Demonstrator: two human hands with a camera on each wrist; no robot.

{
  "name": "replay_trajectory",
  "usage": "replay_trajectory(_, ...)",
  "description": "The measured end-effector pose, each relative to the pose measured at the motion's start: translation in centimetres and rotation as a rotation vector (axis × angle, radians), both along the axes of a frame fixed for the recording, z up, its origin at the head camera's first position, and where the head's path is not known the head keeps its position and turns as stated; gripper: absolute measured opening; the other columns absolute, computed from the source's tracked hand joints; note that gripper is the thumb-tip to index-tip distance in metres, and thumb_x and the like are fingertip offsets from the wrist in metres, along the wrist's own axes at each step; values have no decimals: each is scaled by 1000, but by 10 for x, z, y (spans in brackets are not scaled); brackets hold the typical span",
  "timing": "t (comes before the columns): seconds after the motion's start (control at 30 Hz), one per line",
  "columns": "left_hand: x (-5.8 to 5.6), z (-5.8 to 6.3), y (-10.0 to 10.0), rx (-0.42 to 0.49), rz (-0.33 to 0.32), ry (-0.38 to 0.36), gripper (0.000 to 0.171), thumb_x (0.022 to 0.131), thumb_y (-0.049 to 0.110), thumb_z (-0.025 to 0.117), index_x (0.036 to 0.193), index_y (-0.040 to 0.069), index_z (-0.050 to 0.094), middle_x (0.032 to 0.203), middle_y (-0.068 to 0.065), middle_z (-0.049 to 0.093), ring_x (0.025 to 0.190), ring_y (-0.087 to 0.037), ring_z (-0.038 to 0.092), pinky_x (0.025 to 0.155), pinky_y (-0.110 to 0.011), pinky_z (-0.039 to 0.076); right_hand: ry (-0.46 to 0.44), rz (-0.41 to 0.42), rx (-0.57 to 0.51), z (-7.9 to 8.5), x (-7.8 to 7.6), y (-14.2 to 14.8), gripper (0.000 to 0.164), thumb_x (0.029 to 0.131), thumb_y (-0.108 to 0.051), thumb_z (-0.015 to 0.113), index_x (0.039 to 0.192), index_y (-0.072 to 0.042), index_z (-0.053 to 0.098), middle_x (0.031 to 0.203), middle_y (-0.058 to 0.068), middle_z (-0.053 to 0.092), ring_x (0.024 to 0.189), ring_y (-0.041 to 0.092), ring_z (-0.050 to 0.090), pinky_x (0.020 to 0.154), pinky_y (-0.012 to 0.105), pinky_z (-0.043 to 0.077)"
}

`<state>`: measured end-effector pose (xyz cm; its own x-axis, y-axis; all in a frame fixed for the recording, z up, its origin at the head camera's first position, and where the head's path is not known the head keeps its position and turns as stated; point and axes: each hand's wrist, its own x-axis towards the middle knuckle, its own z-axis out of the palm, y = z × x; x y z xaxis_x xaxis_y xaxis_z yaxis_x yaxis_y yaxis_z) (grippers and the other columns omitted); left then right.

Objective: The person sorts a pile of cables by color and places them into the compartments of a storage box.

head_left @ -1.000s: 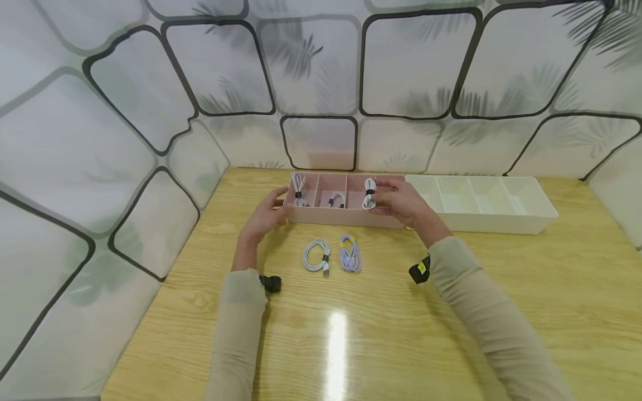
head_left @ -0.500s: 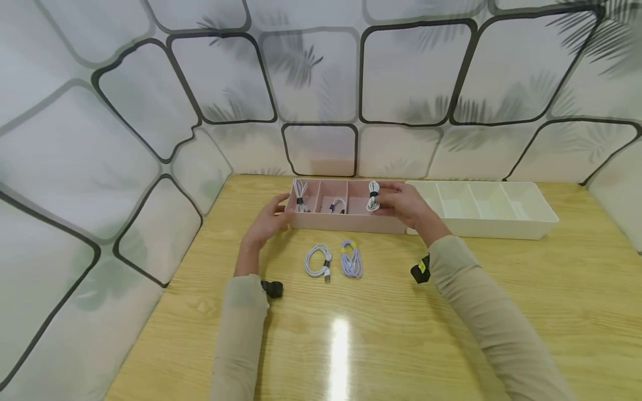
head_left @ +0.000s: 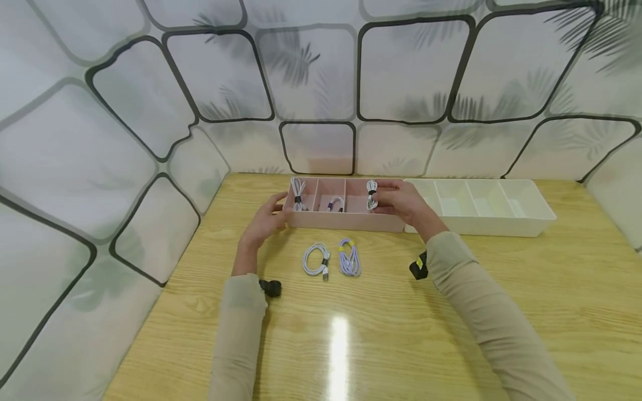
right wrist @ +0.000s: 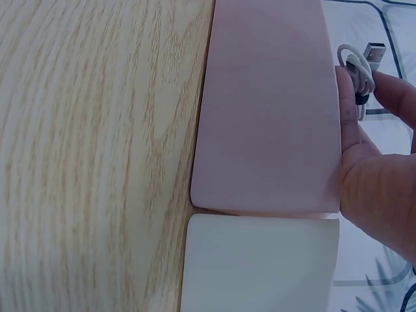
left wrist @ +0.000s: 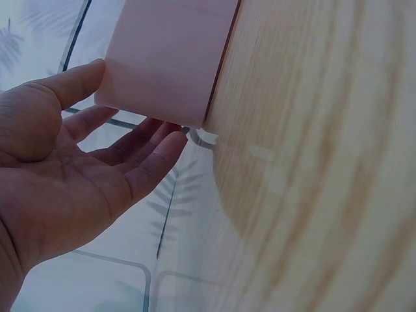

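My right hand [head_left: 405, 204] pinches a bundled white USB cable [head_left: 371, 195], tied with a black band, over the right part of the pink divided box [head_left: 346, 221]. In the right wrist view the cable's metal plug [right wrist: 375, 51] sticks up past the fingertips. My left hand [head_left: 262, 224] rests at the box's left end, fingers spread loosely; its thumb [left wrist: 84, 81] touches the corner. Another white cable [head_left: 298, 194] with a black tie lies in the leftmost compartment. A short cable [head_left: 336, 204] with dark ends sits in the compartment beside it.
A cream divided box [head_left: 476, 225] stands end to end with the pink one. On the wooden table [head_left: 401, 345] in front lie a coiled white USB cable [head_left: 312, 272] and a lilac cable [head_left: 351, 264] with yellow ties. A patterned curtain [head_left: 406, 67] hangs behind.
The right hand, still pinching the white cable, has barely moved over the box. The left hand stays at the box's left end; the head view has shifted slightly.
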<state>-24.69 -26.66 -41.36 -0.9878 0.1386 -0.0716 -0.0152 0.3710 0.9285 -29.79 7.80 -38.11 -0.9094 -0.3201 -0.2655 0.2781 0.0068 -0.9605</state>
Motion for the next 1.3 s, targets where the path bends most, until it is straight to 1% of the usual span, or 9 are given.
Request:
replay_trajectory(0.13,1,1,0,6,-4,-1,57,104,21,53,155,10,31,149,-27,40,132,-41,44,96,-55,46,2,1,17,0,0,-1,59,97,-3,60,150,4,36,113,9,59,77,11,68,85,34,57)
replay_trajectory(0.2,1,2,0,9,-5,0,57,104,20,53,155,9,31,149,-28,41,132,-41,44,97,-56,46,5,-6,29,1,-1,-2,58,97,-5,61,149,4,38,107,5,61,76,11,68,84,34,57)
replay_trajectory(0.4,1,1,0,1,-3,-10,57,104,19,52,156,10,30,151,-25,39,135,-38,42,97,-53,47,23,-52,100,1,0,-5,55,95,-10,65,145,1,45,94,-2,66,75,13,69,84,39,58)
replay_trajectory(0.5,2,1,1,-3,-1,-15,57,104,19,52,156,11,30,151,-24,39,135,-38,42,96,-52,47,15,-66,94,2,1,-6,55,95,-10,65,145,2,45,90,-3,67,74,12,69,82,37,58)
replay_trajectory(0.63,1,1,1,6,2,-4,57,104,19,53,155,10,31,149,-26,41,133,-39,44,95,-53,47,-10,-71,50,4,2,-6,55,96,-8,63,146,3,43,91,0,69,75,13,71,76,32,59)
replay_trajectory(0.83,0,2,1,12,4,-6,55,104,17,52,155,10,32,149,-25,41,132,-38,44,95,-54,47,-30,-63,34,6,2,-5,56,99,-6,58,150,3,37,91,-1,71,80,13,72,83,34,58)
replay_trajectory(1.0,0,2,2,17,8,-12,54,104,18,53,154,12,34,148,-24,42,132,-38,44,97,-56,46,-41,-71,36,5,2,-4,54,100,-7,57,149,2,39,87,-4,70,78,12,71,85,35,57)
replay_trajectory(1.13,0,2,2,22,1,-16,54,104,19,53,154,12,34,148,-24,42,132,-38,44,97,-57,45,-51,-74,27,4,1,-3,54,99,-6,58,149,2,39,92,0,71,78,12,71,84,35,57)
replay_trajectory(1.3,0,2,1,20,-1,-18,56,105,18,51,156,12,30,150,-25,40,132,-38,43,97,-55,46,-49,-74,31,3,0,-3,53,99,-6,58,149,3,39,102,7,72,77,12,72,78,31,59)
